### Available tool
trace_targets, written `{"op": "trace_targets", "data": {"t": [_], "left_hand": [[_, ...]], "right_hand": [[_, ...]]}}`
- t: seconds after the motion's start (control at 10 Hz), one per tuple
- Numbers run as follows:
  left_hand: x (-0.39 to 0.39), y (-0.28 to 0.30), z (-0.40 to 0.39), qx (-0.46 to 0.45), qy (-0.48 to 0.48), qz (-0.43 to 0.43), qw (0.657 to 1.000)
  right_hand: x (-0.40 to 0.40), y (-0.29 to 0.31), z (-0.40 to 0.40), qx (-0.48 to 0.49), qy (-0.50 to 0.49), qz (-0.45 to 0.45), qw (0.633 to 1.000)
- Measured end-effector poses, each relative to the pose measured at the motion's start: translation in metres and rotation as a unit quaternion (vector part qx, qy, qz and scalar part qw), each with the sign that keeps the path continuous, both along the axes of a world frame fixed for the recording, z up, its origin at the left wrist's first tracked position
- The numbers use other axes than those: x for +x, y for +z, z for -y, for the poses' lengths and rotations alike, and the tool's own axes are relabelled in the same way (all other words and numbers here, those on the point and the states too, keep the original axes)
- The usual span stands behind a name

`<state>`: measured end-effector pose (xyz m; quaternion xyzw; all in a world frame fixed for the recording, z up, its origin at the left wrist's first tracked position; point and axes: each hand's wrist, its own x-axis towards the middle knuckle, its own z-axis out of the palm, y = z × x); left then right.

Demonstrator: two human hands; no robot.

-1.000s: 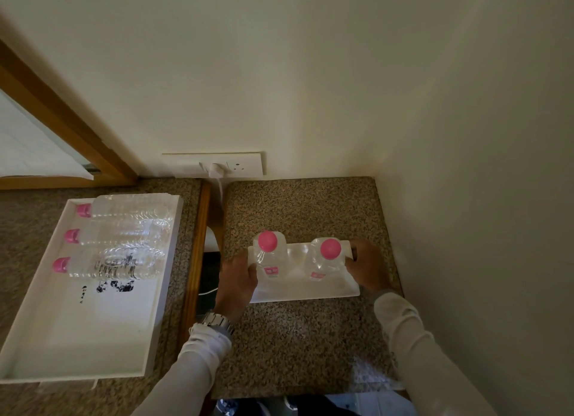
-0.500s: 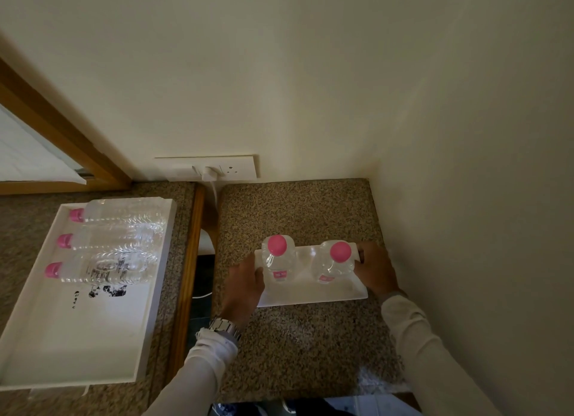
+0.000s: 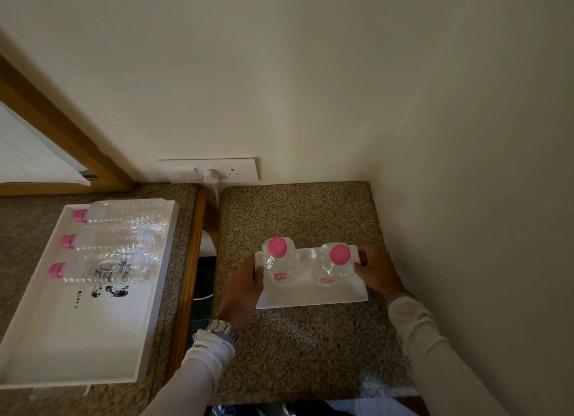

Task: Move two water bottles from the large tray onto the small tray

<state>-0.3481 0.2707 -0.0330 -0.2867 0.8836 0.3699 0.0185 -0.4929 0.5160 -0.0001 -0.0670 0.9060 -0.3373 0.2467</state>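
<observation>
Since a second ago, we have slid the small tray (image 3: 310,296) rightward toward the corner wall, both hands still on it. At far left, the large tray (image 3: 77,347) keeps three bottles lying flat (image 3: 105,268). Our left hand (image 3: 243,286) clasps the small tray's left end. Two pink-capped water bottles (image 3: 278,262) stand upright on it, side by side. Our right hand (image 3: 377,272) grips the right end.

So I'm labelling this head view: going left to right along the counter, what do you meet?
Large tray with three lying bottles → wooden divider → left hand → left upright bottle → right upright bottle → right hand, both hands gripping the small tray.
</observation>
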Motion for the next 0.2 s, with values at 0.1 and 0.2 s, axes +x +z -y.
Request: {"op": "trace_targets", "data": {"t": [0.1,0.2], "left_hand": [[0.003,0.0,0.003,-0.013,-0.012,0.016,1.0],[-0.001,0.011,0.008,-0.035,-0.01,0.025,0.999]], "right_hand": [[-0.003,0.0,-0.004,-0.004,0.016,0.019,1.0],[-0.011,0.009,-0.003,0.014,0.015,0.012,1.0]]}}
